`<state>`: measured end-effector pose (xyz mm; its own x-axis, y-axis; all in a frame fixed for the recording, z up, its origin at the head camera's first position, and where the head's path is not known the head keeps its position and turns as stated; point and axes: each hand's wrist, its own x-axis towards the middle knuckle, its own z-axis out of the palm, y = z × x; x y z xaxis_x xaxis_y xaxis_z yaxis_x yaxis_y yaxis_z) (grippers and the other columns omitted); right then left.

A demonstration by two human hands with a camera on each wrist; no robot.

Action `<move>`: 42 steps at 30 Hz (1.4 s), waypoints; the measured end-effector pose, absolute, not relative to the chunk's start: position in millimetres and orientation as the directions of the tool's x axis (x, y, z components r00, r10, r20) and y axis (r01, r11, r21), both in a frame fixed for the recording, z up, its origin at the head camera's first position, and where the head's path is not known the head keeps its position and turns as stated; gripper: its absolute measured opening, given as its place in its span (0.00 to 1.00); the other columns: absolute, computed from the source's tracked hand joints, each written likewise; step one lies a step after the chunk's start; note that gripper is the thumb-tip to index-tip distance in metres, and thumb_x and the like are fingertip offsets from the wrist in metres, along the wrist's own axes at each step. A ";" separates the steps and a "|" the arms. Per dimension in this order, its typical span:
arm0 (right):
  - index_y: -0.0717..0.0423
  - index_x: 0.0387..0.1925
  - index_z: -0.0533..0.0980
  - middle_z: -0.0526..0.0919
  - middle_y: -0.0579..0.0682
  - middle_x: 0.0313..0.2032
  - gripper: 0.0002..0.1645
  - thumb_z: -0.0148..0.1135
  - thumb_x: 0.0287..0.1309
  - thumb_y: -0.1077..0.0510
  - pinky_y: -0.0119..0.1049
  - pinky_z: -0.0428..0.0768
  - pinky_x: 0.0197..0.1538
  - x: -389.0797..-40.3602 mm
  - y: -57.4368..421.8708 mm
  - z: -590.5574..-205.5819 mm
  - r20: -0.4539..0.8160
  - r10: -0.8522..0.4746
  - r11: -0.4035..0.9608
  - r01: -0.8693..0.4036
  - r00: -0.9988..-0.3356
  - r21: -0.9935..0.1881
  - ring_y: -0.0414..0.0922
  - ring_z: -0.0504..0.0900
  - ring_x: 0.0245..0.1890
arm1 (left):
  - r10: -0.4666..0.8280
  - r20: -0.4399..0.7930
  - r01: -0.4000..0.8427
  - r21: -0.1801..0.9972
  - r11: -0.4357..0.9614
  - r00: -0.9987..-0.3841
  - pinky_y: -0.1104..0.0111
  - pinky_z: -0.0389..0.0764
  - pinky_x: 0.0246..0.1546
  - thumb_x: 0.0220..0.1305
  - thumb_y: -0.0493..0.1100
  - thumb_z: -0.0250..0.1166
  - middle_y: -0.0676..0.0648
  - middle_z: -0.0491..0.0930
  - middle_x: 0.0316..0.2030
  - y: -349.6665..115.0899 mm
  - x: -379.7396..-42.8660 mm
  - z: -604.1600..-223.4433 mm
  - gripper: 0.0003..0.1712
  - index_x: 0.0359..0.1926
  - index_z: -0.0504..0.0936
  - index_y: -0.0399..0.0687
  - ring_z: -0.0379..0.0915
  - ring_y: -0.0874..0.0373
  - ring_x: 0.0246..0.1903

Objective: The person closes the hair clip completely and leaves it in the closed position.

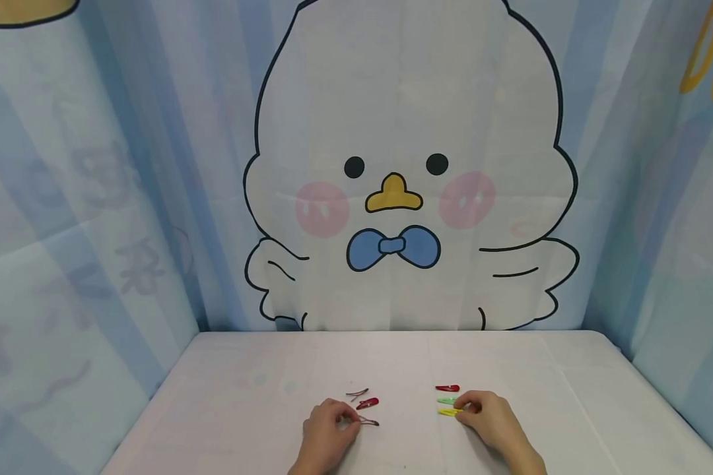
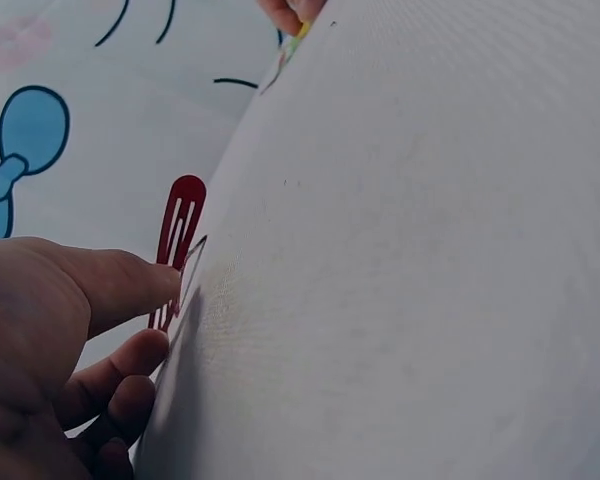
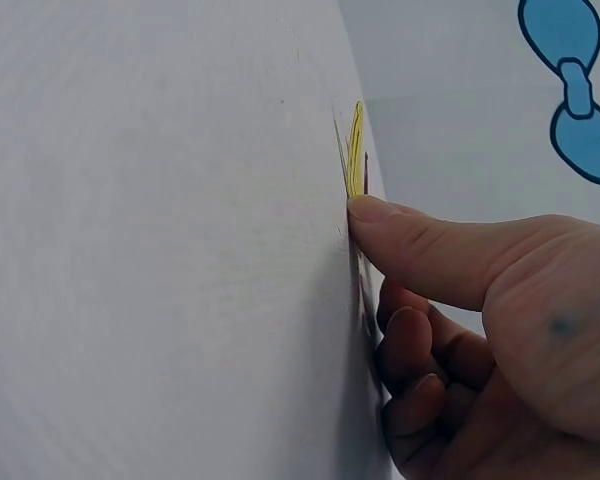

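In the head view my left hand (image 1: pixel 327 435) is on the left half of the pair of clip groups, thumb and fingers pinching a dark red snap hair clip (image 1: pixel 370 421) by one end. The left wrist view shows that clip (image 2: pixel 183 215) standing on edge, its slotted face toward the camera. Just beyond it lie a red hair clip (image 1: pixel 368 403) and a thin dark one (image 1: pixel 357 394) with spread prongs. My right hand (image 1: pixel 492 422) pinches the end of a yellow hair clip (image 1: pixel 448 411), also seen in the right wrist view (image 3: pixel 356 150). A green clip (image 1: pixel 445 400) lies right behind its fingertips.
Behind the green clip lies another red hair clip (image 1: pixel 447 388). Everything rests on a white-covered table (image 1: pixel 243 396). A printed curtain (image 1: pixel 404 290) with a cartoon bird hangs along its far edge, and more curtains (image 1: pixel 65 297) hang at both sides.
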<state>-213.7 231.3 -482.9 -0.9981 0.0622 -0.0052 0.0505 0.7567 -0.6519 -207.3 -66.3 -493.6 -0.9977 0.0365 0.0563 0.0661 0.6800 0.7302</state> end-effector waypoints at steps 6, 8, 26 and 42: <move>0.53 0.36 0.83 0.74 0.45 0.25 0.06 0.73 0.55 0.62 0.40 0.68 0.33 -212.2 232.1 -480.0 -0.019 0.065 0.747 0.061 -0.998 -0.662 0.44 0.70 0.28 | 0.025 0.074 0.074 0.781 0.621 -0.997 0.57 0.68 0.37 0.56 0.37 0.73 0.54 0.75 0.33 -69.3 -206.2 -490.5 0.07 0.31 0.83 0.53 0.67 0.56 0.33; 0.53 0.36 0.83 0.74 0.45 0.25 0.06 0.73 0.56 0.61 0.39 0.68 0.33 -211.2 232.6 -478.2 -0.025 0.072 0.740 0.070 -0.997 -0.669 0.44 0.70 0.28 | 0.022 0.069 0.068 0.801 0.594 -0.997 0.61 0.69 0.35 0.56 0.36 0.73 0.54 0.76 0.31 -70.2 -206.0 -489.0 0.07 0.31 0.83 0.51 0.68 0.57 0.32; 0.53 0.43 0.84 0.79 0.43 0.31 0.08 0.67 0.62 0.58 0.39 0.72 0.34 -208.8 227.6 -459.0 0.084 0.103 0.697 0.012 -0.991 -0.717 0.43 0.75 0.31 | 0.031 0.088 0.092 0.863 0.497 -0.996 0.64 0.77 0.31 0.63 0.36 0.69 0.54 0.83 0.27 -79.1 -207.9 -475.0 0.02 0.36 0.83 0.44 0.75 0.60 0.27; 0.57 0.44 0.84 0.79 0.42 0.30 0.09 0.68 0.63 0.59 0.34 0.74 0.32 -199.0 212.6 -435.9 0.172 0.071 0.668 -0.081 -0.982 -0.739 0.41 0.76 0.31 | 0.019 0.163 0.155 0.888 0.433 -0.986 0.60 0.73 0.36 0.60 0.38 0.74 0.55 0.83 0.28 -74.7 -203.6 -466.5 0.04 0.35 0.86 0.45 0.77 0.59 0.31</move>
<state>-199.0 212.6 -435.9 -0.9824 0.0712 0.1725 -0.0814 0.6683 -0.7395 -203.6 -74.7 -466.5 -0.9865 0.0193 0.1626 0.1549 0.4328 0.8881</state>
